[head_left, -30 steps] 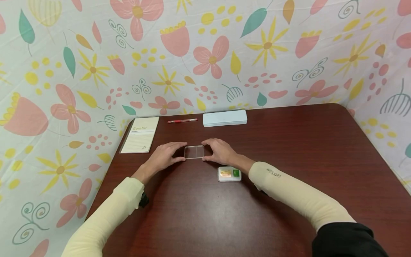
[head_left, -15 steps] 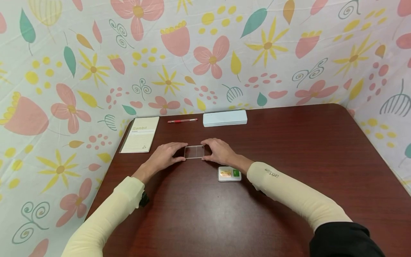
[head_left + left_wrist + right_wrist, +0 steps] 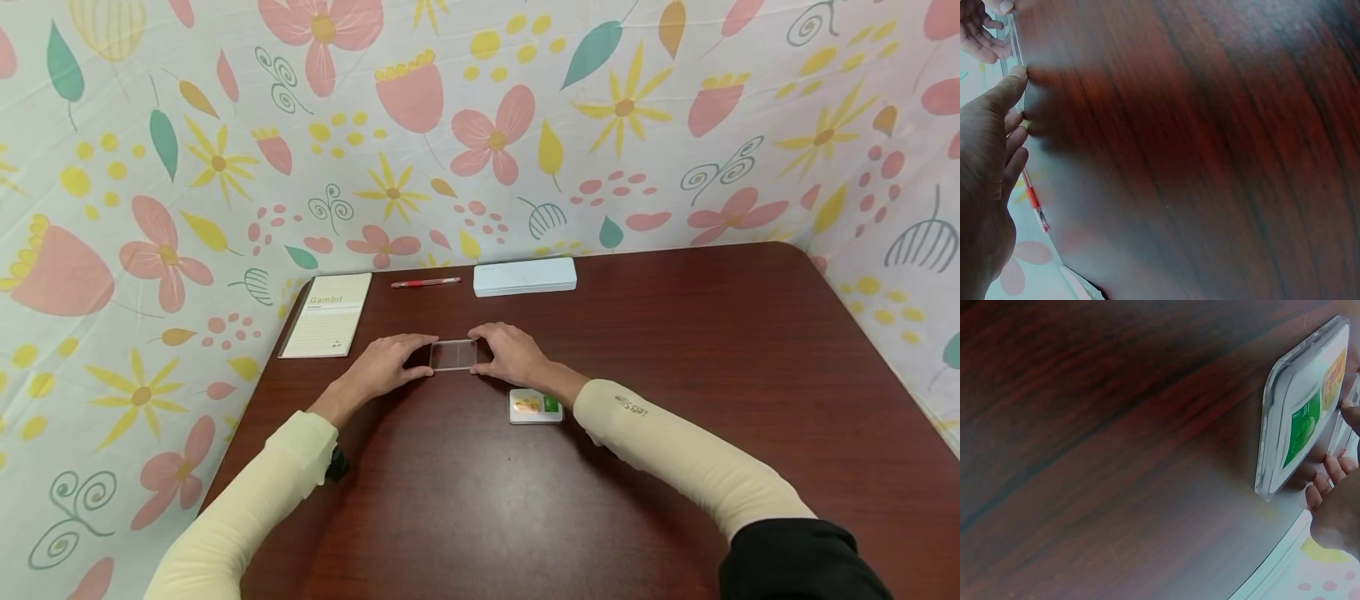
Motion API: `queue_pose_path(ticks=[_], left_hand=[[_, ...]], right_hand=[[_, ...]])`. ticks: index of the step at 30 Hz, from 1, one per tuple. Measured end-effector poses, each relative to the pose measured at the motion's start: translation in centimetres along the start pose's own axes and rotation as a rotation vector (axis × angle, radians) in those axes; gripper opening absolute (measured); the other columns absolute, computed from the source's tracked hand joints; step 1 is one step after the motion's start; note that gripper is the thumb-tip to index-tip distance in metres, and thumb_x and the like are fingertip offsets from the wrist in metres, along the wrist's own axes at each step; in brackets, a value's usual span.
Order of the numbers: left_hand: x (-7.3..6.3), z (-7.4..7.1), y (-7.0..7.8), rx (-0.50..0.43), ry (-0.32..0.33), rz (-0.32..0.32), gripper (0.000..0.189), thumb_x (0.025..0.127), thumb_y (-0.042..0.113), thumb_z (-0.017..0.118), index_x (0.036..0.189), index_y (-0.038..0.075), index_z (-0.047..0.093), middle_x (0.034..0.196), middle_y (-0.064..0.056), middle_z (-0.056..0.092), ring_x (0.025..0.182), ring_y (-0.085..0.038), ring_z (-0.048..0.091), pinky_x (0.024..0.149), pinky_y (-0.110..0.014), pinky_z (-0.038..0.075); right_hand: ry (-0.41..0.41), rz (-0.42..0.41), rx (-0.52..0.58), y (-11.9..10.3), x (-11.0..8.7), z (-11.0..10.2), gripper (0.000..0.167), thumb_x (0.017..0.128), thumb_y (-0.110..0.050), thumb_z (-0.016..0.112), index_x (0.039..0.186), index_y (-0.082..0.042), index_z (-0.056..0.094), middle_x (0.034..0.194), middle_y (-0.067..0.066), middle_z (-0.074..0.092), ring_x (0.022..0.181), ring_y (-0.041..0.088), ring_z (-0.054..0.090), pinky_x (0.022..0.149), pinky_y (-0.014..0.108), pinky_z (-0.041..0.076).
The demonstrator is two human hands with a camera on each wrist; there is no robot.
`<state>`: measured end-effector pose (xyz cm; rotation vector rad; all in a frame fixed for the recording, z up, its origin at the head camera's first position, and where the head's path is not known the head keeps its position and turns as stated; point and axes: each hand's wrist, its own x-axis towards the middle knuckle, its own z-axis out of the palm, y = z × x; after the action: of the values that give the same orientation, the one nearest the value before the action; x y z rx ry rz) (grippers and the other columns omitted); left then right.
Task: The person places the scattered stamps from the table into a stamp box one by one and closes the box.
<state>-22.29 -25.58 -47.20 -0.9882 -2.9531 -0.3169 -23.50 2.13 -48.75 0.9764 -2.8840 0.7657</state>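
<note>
A small clear rectangular plastic case (image 3: 453, 355) is at the middle of the table, and the wood shows through it. My left hand (image 3: 387, 363) grips its left end, thumb at the near corner and fingers at the far corner. At the right end my right hand (image 3: 513, 353) grips it the same way. The left wrist view shows the left thumb (image 3: 1013, 85) against the case's edge. Just below the right wrist lies a second clear case (image 3: 523, 407) with a white backing and two stamp-like pieces, one green and one orange. The right forearm partly covers it.
A cream notepad marked "Gambit" (image 3: 326, 316) lies at the back left. Along the back edge are a red pen (image 3: 426, 282) and a pale blue box (image 3: 524, 277). A flower-printed cloth (image 3: 495, 142) hangs behind the dark wooden table (image 3: 465, 500).
Both hands keep their grip and the clear case stays in place. My right forearm has shifted very slightly to the left, covering a bit more of the second case.
</note>
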Motion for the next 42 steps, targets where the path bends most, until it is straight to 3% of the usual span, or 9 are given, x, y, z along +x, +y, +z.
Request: queue_pose_path(ticks=[10, 24, 35, 42], left_hand=[[0.1, -0.1, -0.1, -0.018, -0.002, 0.012, 0.056, 0.097, 0.032, 0.082, 0.144, 0.008, 0.064, 0.137, -0.011, 0.070, 0.125, -0.026, 0.067, 0.105, -0.046, 0.053], [0.5, -0.5, 0.3, 0.035, -0.005, 0.029, 0.058, 0.096, 0.036, 0.082, 0.143, 0.009, 0.064, 0.137, -0.011, 0.069, 0.125, -0.026, 0.066, 0.106, -0.046, 0.052], [1.5, -1.7, 1.7, 0.029, 0.019, 0.060, 0.056, 0.094, 0.037, 0.083, 0.141, 0.011, 0.066, 0.131, -0.006, 0.071, 0.119, -0.023, 0.067, 0.101, -0.044, 0.055], [2.2, -2.0, 2.5, 0.035, 0.026, 0.125, 0.056, 0.092, 0.037, 0.084, 0.140, 0.012, 0.068, 0.136, -0.004, 0.069, 0.123, -0.021, 0.065, 0.103, -0.042, 0.054]], right_hand=[[0.033, -0.015, -0.001, 0.0, 0.2, 0.1, 0.059, 0.087, -0.029, 0.091, 0.135, -0.002, 0.068, 0.132, 0.010, 0.071, 0.123, 0.030, 0.066, 0.103, 0.045, 0.053], [0.039, -0.036, 0.013, -0.2, 0.3, -0.7, 0.059, 0.085, -0.026, 0.091, 0.133, -0.001, 0.068, 0.125, 0.010, 0.072, 0.116, 0.029, 0.067, 0.099, 0.044, 0.054], [0.013, -0.052, 0.032, 0.2, -0.6, -2.9, 0.062, 0.085, -0.024, 0.090, 0.136, 0.000, 0.066, 0.125, 0.012, 0.069, 0.111, 0.026, 0.065, 0.095, 0.043, 0.055], [0.003, -0.083, 0.020, 0.7, -1.6, -4.1, 0.062, 0.084, -0.023, 0.090, 0.136, 0.000, 0.066, 0.125, 0.011, 0.068, 0.107, 0.025, 0.065, 0.093, 0.042, 0.055]])
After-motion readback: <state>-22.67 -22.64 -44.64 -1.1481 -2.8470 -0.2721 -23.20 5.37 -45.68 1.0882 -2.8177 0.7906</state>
